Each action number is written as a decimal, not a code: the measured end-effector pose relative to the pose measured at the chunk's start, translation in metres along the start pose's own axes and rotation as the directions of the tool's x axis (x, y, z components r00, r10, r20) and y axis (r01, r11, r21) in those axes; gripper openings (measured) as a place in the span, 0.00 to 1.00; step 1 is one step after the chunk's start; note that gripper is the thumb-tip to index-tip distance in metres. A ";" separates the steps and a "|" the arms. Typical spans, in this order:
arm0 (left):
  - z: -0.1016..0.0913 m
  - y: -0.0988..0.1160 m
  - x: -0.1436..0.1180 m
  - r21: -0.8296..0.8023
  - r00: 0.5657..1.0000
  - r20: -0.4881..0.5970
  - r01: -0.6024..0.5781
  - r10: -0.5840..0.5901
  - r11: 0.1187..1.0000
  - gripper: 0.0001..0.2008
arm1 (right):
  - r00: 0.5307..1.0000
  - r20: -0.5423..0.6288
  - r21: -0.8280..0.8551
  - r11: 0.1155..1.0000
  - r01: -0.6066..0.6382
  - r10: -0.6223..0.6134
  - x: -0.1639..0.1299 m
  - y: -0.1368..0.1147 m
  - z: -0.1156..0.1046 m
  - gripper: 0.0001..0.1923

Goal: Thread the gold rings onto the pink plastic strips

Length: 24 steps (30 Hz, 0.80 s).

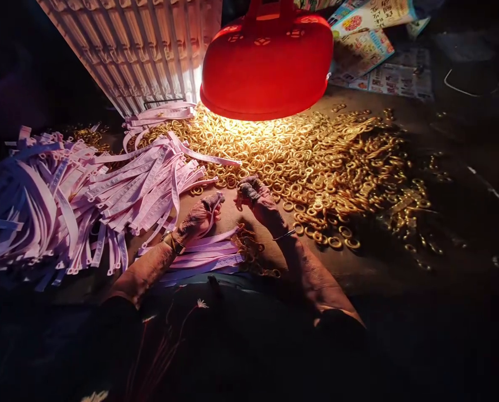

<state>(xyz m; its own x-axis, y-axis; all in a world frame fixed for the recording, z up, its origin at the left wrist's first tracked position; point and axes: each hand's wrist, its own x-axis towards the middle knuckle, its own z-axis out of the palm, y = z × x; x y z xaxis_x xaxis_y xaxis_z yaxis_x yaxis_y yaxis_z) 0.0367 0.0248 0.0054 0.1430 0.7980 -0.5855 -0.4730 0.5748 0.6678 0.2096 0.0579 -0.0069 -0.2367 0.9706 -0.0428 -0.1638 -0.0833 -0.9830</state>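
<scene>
My left hand (198,216) is closed on one end of a pink strap (212,219), whose length hangs below the fingers. A short gap to the right, my right hand (255,198) is pinched on what looks like a small gold ring piece (238,204), partly hidden by the fingers. Dark coverings wrap some of the fingers on both hands. Below and between the wrists lie several pink straps (207,252) with gold pieces (249,245) at their right ends. Beyond my right hand spreads a wide heap of gold ring pieces (316,162).
A large pile of pink straps (140,173) covers the left side of the table. A red lamp shade (266,67) hangs low over the gold heap. Behind stand a ribbed translucent panel (148,50) and printed papers (366,44). The right side is dark.
</scene>
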 end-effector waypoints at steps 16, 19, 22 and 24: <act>0.009 -0.015 -0.011 0.135 0.990 0.085 -0.124 0.113 0.983 0.13 | 0.998 -0.008 -0.238 0.969 0.064 -0.068 -0.039 -0.002 0.029 0.17; 0.007 -0.018 -0.010 0.164 0.990 0.084 -0.126 0.113 0.978 0.15 | 0.994 -0.036 -0.277 0.957 0.090 -0.104 -0.043 -0.006 0.032 0.20; 0.003 -0.024 -0.007 0.219 0.989 0.051 -0.145 0.137 0.965 0.17 | 0.996 -0.008 -0.337 0.938 0.078 -0.085 -0.042 -0.010 0.029 0.19; 0.000 -0.029 -0.006 0.271 0.984 0.026 -0.175 0.175 0.946 0.18 | 0.997 0.033 -0.393 0.917 0.074 -0.067 -0.038 -0.011 0.025 0.16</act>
<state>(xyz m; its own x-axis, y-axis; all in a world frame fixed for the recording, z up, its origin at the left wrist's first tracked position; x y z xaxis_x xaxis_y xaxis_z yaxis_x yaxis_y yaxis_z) 0.0494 0.0037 -0.0101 0.0806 0.8905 -0.4478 -0.2367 0.4535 0.8593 0.1966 0.0165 0.0097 -0.2570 0.9660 0.0288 0.2084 0.0845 -0.9744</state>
